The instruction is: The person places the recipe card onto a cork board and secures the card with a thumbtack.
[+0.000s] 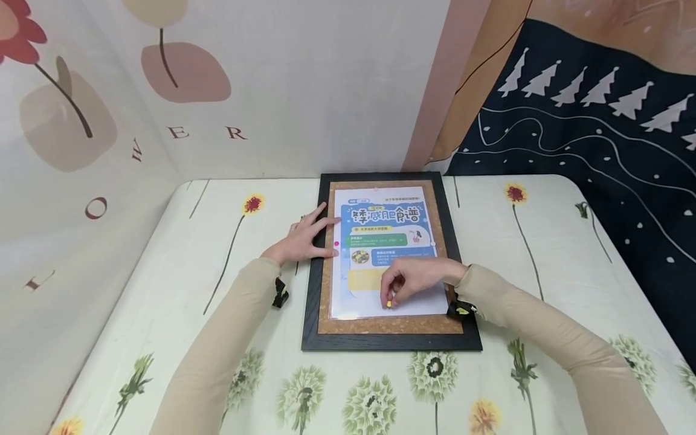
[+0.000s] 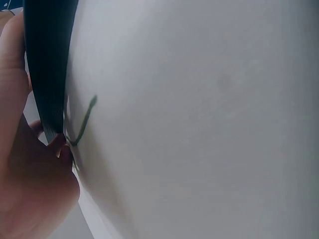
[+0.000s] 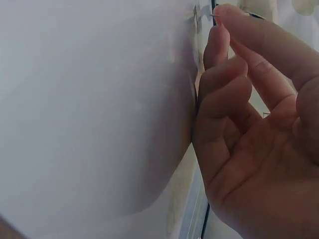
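Observation:
A printed sheet (image 1: 359, 302) with a blue header lies on a cork board (image 1: 391, 327) in a black frame (image 1: 391, 343). Between thumb and finger, my right hand (image 1: 414, 278) pinches a small yellow push pin (image 1: 389, 304) over the sheet's lower part. In the right wrist view, a thin metal point (image 3: 214, 15) sticks out at the fingertips. My left hand (image 1: 303, 238) rests spread over the frame's left side, its fingertips at the sheet's left edge. A pink push pin (image 1: 336, 243) sits between its thumb and fingers.
Beneath the frame is a table with a white floral cloth (image 1: 272, 374). The frame's far edge lies close to a pale hanging cloth (image 1: 326, 121). At the right hangs a dark cloth with white trees (image 1: 571, 127).

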{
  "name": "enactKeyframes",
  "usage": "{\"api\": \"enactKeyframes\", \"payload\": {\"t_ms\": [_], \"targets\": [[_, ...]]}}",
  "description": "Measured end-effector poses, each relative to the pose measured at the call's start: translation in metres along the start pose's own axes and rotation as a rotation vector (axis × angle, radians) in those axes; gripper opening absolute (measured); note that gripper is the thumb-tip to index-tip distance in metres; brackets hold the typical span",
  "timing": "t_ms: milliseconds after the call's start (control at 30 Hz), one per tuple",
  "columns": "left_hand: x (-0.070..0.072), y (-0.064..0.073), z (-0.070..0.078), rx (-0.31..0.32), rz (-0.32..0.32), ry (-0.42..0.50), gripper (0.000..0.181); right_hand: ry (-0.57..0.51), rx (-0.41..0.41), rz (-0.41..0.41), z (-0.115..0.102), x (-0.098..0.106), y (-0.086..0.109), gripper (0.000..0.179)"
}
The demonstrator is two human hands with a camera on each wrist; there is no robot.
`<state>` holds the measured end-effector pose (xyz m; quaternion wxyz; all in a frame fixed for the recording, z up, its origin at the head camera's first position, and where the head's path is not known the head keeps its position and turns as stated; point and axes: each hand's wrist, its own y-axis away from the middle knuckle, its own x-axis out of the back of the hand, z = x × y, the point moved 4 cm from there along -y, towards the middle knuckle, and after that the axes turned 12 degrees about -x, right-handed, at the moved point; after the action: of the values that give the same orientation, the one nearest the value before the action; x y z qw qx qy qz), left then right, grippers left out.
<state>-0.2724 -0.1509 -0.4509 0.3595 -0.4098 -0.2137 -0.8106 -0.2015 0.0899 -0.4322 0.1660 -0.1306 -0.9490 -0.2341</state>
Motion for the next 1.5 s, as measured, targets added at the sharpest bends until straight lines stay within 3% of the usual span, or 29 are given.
{"api": "enactKeyframes", "payload": {"t_ms": [633,867,1133,1500], "targets": [[0.0006,-0.0011,-0.0039,-0.008,0.002,-0.012,0.080,0.041,0.046,0.053,0.0013,-0.0045,0.0028,0.011],[0.0005,-0.0007,-0.0021,-0.005,-0.001,-0.013,0.080,0.019,0.023,0.041,0.0022,-0.0056,0.0039,0.016],[0.0000,-0.0004,-0.0017,0.002,-0.007,-0.008,0.080,-0.002,0.032,0.032,0.0049,-0.0060,0.0019,0.005],[-0.0010,-0.0004,-0.0025,-0.014,0.001,-0.006,0.080,-0.016,0.004,0.029,0.0056,-0.0045,-0.0005,0.007]]}}
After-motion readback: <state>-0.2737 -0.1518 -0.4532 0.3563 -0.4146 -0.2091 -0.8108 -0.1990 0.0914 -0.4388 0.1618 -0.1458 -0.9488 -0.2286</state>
